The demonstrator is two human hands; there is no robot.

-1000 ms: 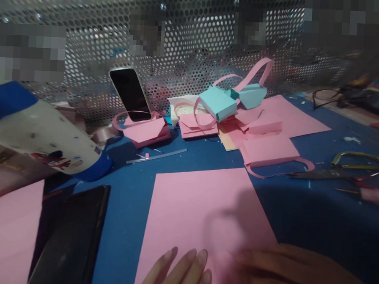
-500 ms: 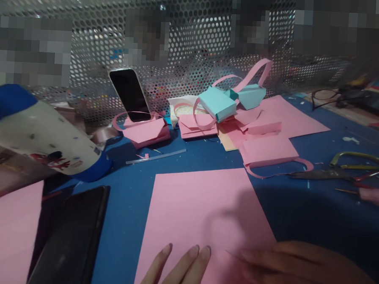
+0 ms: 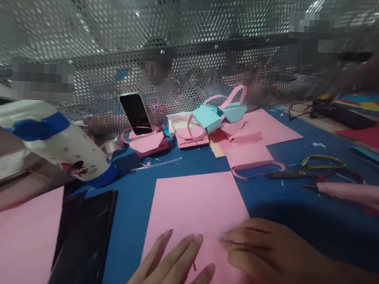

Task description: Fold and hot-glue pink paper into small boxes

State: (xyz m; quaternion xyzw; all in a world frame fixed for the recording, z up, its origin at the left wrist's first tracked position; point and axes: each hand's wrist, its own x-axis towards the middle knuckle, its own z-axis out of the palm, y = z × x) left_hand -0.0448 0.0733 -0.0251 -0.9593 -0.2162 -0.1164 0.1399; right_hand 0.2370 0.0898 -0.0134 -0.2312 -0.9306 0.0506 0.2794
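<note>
The left hand (image 3: 166,272) rests spread and flat on the near part of the pink sheet (image 3: 192,201), its palm cut off by the frame. At the sheet's right side, the right hand (image 3: 266,252) is blurred, fingers bunched; whether they pinch anything cannot be told. The sheet lies on the blue surface (image 3: 129,223), its near end hidden or cropped. Left of it are a cropped dark flat case (image 3: 83,238) and, farther out, a tilted bottle (image 3: 71,148); right of it, scissors (image 3: 321,170). Beyond it, folded pink pieces (image 3: 249,158) overlap confusingly, and one pink bag (image 3: 149,144) covers the phone's (image 3: 135,111) foot.
</note>
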